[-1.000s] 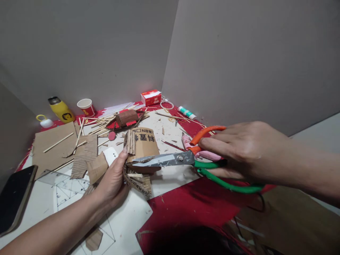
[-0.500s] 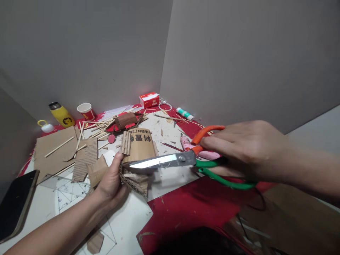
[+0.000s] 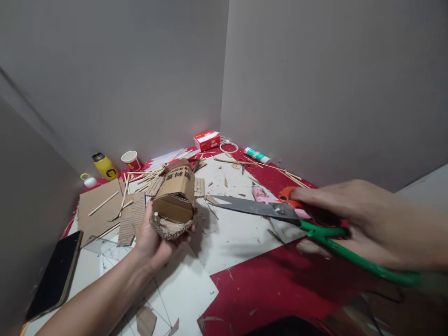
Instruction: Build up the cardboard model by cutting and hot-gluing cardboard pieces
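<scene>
above a flat white sheet (image 3: 241,238), the left hand (image 3: 152,245) grips a hollow brown cardboard model (image 3: 178,189); the right hand (image 3: 360,212) clasps orange-and-green-handled metal scissors (image 3: 257,207).

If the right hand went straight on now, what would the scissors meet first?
Likely the corrugated strip at the side of the cardboard tube in the left hand; depth is unclear.

Bare hands and a long bare forearm.
The left hand (image 3: 154,247) joins a slender, smooth forearm (image 3: 98,291); the right hand (image 3: 364,217) and wrist (image 3: 427,233) are bare, slightly blurred.
</scene>
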A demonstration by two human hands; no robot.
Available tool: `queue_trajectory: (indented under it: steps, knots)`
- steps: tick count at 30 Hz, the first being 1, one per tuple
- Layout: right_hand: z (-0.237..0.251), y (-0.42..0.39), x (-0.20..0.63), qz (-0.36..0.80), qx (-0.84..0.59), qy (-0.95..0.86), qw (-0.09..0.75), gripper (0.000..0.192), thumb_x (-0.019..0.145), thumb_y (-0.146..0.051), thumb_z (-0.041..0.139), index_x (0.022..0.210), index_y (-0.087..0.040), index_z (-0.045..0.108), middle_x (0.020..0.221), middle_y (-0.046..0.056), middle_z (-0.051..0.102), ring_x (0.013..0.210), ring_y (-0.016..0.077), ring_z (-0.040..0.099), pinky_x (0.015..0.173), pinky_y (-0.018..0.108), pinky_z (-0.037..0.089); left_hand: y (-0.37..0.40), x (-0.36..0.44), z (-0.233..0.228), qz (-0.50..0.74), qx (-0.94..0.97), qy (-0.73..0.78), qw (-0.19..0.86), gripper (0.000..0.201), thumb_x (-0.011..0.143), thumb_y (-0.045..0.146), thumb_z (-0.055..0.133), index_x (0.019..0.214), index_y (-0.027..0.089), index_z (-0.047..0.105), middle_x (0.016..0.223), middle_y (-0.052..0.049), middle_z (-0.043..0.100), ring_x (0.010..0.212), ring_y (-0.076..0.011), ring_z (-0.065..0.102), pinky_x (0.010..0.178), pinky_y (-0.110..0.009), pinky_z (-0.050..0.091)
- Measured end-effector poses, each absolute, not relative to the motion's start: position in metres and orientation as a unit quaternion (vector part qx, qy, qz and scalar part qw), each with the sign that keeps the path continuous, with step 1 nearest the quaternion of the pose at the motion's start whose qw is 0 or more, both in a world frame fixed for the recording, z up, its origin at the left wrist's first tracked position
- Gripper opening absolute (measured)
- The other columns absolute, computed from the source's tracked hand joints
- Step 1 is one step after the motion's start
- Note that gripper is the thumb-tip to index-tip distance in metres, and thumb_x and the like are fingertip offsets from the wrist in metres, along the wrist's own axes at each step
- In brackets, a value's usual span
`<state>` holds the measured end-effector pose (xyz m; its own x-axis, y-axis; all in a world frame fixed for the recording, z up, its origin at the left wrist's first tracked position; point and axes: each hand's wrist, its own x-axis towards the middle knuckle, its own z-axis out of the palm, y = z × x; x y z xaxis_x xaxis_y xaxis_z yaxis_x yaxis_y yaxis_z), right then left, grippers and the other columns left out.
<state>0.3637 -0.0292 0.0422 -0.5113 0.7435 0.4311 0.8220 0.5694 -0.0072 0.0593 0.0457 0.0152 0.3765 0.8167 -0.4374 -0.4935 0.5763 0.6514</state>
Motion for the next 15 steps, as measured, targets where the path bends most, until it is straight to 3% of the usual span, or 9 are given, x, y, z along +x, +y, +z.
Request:
queue_trajectory:
  steps: [3, 8, 15]
  knots:
    - [0.039, -0.026, 0.357, -0.067, -0.408, -0.888, 0.203, 0.021, 0.095, -0.04, 0.048, 0.081, -0.025, 0.047, 0.057, -0.003, 0.057, 0.043, 0.0139, 0.051, 0.041, 0.027, 0.04, 0.043, 0.058, 0.016, 0.404, 0.214, 0.343, 0.821, 0.058, 0.097, 0.051, 0.03, 0.1, 0.009, 0.069, 0.077, -0.016, 0.073, 0.053, -0.022, 0.067, 0.043, -0.029, 0.052]
    - [0.024, -0.014, 0.34, -0.115, -0.401, -0.871, 0.259, 0.026, 0.093, -0.046, 0.051, 0.085, -0.022, 0.047, 0.06, -0.001, 0.057, 0.046, 0.0153, 0.053, 0.045, 0.028, 0.04, 0.036, 0.058, 0.022, 0.418, 0.206, 0.33, 0.821, 0.052, 0.097, 0.048, 0.034, 0.09, 0.011, 0.07, 0.068, -0.011, 0.071, 0.053, -0.0213, 0.066, 0.045, -0.028, 0.052]
    - [0.024, 0.001, 0.327, -0.19, -0.381, -0.854, 0.299, 0.034, 0.093, -0.054, 0.047, 0.091, -0.021, 0.05, 0.059, 0.0, 0.058, 0.047, 0.0175, 0.056, 0.047, 0.029, 0.039, 0.03, 0.057, 0.024, 0.434, 0.214, 0.335, 0.809, 0.055, 0.099, 0.044, 0.026, 0.107, 0.009, 0.067, 0.086, -0.019, 0.075, 0.06, -0.0238, 0.07, 0.049, -0.03, 0.054]
